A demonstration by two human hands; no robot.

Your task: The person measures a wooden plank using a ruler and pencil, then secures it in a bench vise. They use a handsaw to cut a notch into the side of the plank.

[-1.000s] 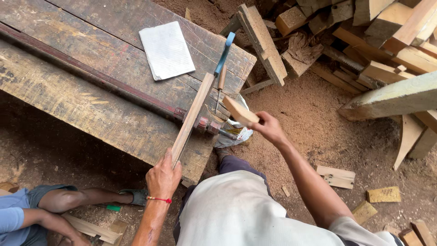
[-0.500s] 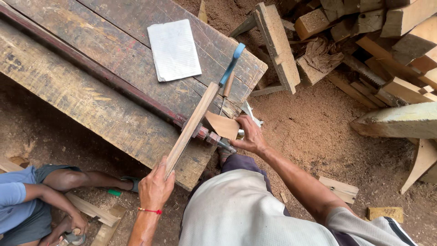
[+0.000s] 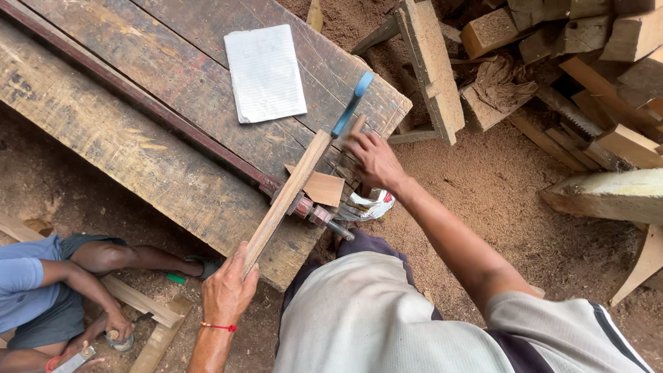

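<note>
Long wooden strip [image 3: 286, 190] lying slantwise over the near corner of the workbench [image 3: 138, 148], running from about seven o'clock up to one o'clock; lower end pinched in the left hand [image 3: 228, 293], fingers wrapped narrow round it; upper end meeting a blue-handled tool [image 3: 351, 105]. Right hand [image 3: 373, 160] spread flat, fingers loose, pressing down just beside the strip's top at two o'clock, closed on nothing visible. Small flat offcut [image 3: 321, 188] tucked against the strip at three o'clock; rusty clamp screw [image 3: 318, 215] directly below it.

Likely trouble: strip overhanging the bench edge, so apt to pivot or flex if pressure eases; offcut loose enough to slide off toward the sawdust floor [image 3: 483, 200]; fingertips close to the tool's working end.

Bench edge dropping away at five o'clock; open floor at three to four o'clock; stacked timber [image 3: 587, 62] crowding one to two o'clock; white paper [image 3: 264, 72] at eleven; another person [image 3: 62, 290] crouched at eight o'clock, narrowing room there.
</note>
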